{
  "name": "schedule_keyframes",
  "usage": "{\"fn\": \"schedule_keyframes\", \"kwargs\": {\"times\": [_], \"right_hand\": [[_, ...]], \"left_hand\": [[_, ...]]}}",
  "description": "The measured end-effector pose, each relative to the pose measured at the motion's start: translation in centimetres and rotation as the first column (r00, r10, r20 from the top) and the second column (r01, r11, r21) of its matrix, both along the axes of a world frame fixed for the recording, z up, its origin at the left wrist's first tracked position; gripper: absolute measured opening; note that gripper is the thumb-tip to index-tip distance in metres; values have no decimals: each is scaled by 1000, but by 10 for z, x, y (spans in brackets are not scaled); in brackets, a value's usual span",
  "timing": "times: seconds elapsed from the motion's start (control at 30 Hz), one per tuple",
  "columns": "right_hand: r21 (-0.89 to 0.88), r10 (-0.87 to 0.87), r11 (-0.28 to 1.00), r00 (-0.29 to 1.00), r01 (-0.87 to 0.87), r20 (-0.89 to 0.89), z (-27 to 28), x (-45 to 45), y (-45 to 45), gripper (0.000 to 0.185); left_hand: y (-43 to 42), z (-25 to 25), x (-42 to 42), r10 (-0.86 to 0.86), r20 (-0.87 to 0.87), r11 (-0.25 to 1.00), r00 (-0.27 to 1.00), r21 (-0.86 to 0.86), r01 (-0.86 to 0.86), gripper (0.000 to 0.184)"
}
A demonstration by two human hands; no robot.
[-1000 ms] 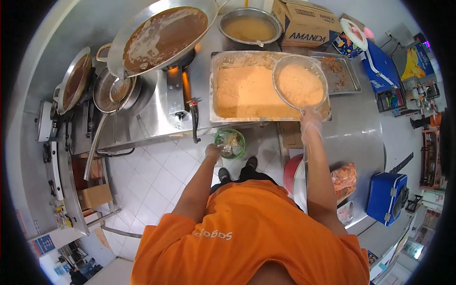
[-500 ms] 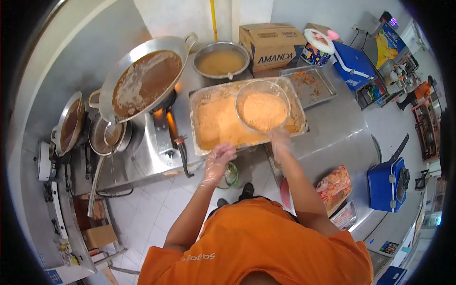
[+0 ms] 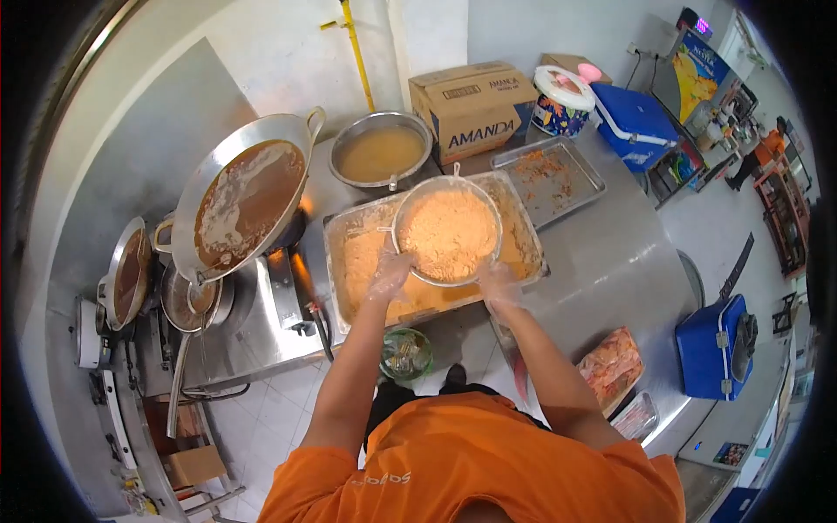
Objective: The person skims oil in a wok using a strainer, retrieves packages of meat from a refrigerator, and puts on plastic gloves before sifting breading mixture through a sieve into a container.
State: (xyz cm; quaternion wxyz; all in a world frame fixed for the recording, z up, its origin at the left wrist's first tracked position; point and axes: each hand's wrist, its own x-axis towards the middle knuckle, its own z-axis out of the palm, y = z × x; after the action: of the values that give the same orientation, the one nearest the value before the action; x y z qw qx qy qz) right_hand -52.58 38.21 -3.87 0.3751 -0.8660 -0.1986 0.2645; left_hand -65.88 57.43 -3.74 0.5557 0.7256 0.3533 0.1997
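A round sieve (image 3: 448, 228) full of orange-tinted flour is held over a large metal tray (image 3: 528, 228) of the same flour. My left hand (image 3: 391, 272), in a clear plastic glove, grips the sieve's left rim. On the near right side of the rim, my right hand (image 3: 500, 286), also gloved, holds the sieve by its edge. Both hands have their fingers closed on it. Flour with a lumpy surface fills the sieve, which hides the middle of the tray.
Left of the tray stands a large wok (image 3: 237, 209) of brown oil over a flame. Behind are a bowl (image 3: 381, 152) of cloudy liquid and a cardboard box (image 3: 475, 112). A shallow tray (image 3: 575, 187) with crumbs lies right; bagged raw meat (image 3: 610, 364) is nearer. Another person (image 3: 767, 150) is far right.
My left hand has come up from low beside the counter to the sieve's left rim. The sieve, in my right hand, has moved left over the tray. The view has shifted.
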Motion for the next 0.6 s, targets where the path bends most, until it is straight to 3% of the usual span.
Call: {"fn": "schedule_keyframes", "kwargs": {"times": [0.07,0.1,0.2,0.23,0.27,0.33,0.37,0.43,0.53,0.6], "right_hand": [[-85,-53,995,993,44,-106,-1,-5,4,48],[-142,-95,987,980,71,-174,2,-1,9,47],[63,-51,997,998,50,22,-12,-8,9,45],[43,174,978,918,-203,357,-30,-12,-5,42],[23,174,981,930,-191,325,-29,-24,-12,42],[-71,32,997,988,-43,-150,4,-13,9,48],[-51,14,998,991,-21,-134,0,-7,18,48],[-73,37,997,985,-25,171,-28,-18,10,47],[-153,-121,978,983,142,141,-18,-21,26,40],[-75,-156,981,957,179,246,-25,-9,30,38]], "left_hand": [[-27,33,-7,141,-187,912,972,-358,-201,89],[-30,48,-10,151,-167,890,974,-407,-207,83],[12,38,10,84,-154,909,984,-392,-139,88],[12,18,1,41,-193,902,980,-414,-120,92],[9,-2,-12,1,-230,892,973,-440,-105,95],[23,3,-7,-46,-225,900,973,-432,-57,98],[31,12,1,-34,-224,915,974,-400,-60,96],[22,13,-4,-18,-251,922,968,-379,-81,91],[30,21,6,-3,-234,930,972,-358,-84,87],[59,28,31,-98,-150,937,984,-346,41,88]]}}
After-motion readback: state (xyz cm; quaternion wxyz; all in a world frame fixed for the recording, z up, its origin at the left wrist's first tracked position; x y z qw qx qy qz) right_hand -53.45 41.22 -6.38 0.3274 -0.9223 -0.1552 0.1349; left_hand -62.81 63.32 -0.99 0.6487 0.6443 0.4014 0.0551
